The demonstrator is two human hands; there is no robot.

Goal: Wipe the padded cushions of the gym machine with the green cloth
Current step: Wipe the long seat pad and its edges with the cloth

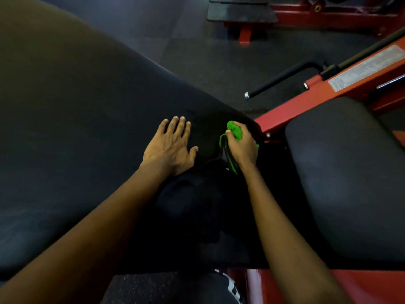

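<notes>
A large black padded cushion (76,119) of the red gym machine fills the left and centre of the view. My left hand (172,145) lies flat on it with fingers spread. My right hand (242,145) grips the bunched green cloth (235,131) at the cushion's lower right corner, close to the red frame. Part of the cloth hangs down below my fist. A second black cushion (350,172) sits to the right, separated by a dark gap.
The red machine frame (306,104) runs diagonally at the right with a white label plate (366,69) and a black handle bar (282,79). Another red machine with a black platform (241,12) stands at the top. Dark rubber floor lies between. A shoe (233,288) shows at the bottom.
</notes>
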